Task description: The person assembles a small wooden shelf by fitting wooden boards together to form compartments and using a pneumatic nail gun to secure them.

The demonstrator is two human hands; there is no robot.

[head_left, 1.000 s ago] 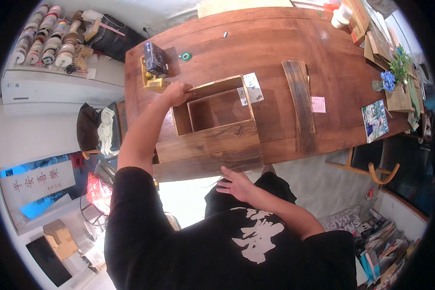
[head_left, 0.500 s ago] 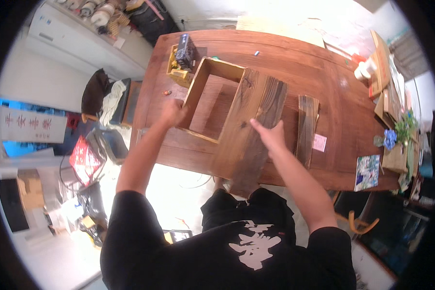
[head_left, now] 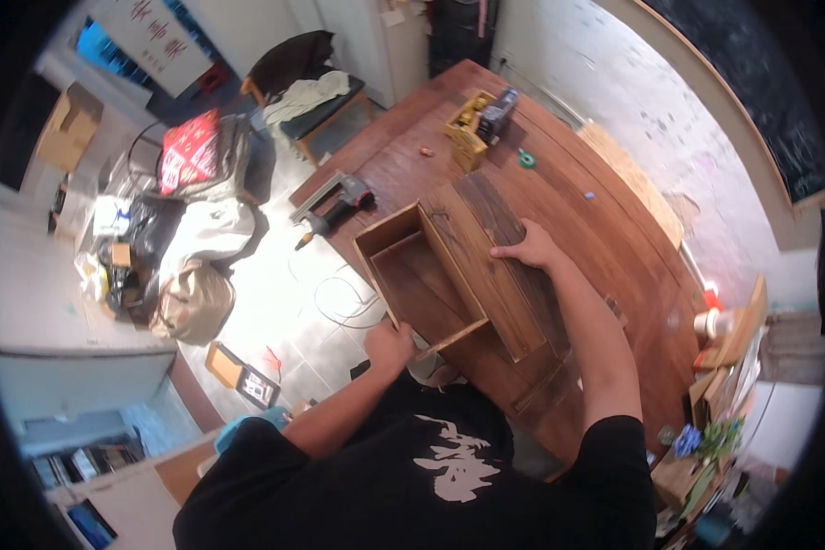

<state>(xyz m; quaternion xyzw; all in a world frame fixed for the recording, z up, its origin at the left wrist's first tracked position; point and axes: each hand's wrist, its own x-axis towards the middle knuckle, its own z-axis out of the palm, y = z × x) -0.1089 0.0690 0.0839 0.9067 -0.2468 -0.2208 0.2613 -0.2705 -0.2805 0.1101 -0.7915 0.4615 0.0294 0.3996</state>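
An open rectangular wooden frame [head_left: 458, 270] rests by the table's near edge, its inside showing the tabletop's reddish-brown wood. My left hand [head_left: 390, 346] is closed around the frame's near left corner. Along the frame's right side lies a long brown wooden board [head_left: 488, 266] with dark grain and a darker right strip. My right hand [head_left: 527, 249] grips that board's right edge, thumb on top; the other fingers are partly hidden. Close to the frame's far left corner lies a power drill [head_left: 339, 213] with a dark body.
On the wooden table [head_left: 605, 247], a yellow box [head_left: 467, 139] stands beside a dark box [head_left: 498, 115], near a green tape roll [head_left: 526, 159]. A chair [head_left: 316, 108] draped with cloth stands past the far left edge. Bags [head_left: 202, 293] sit on the floor at left.
My view has turned, bringing the drill into sight. My left hand has shifted from the frame's left side to its near corner. My right hand is farther up the board, at its right edge.
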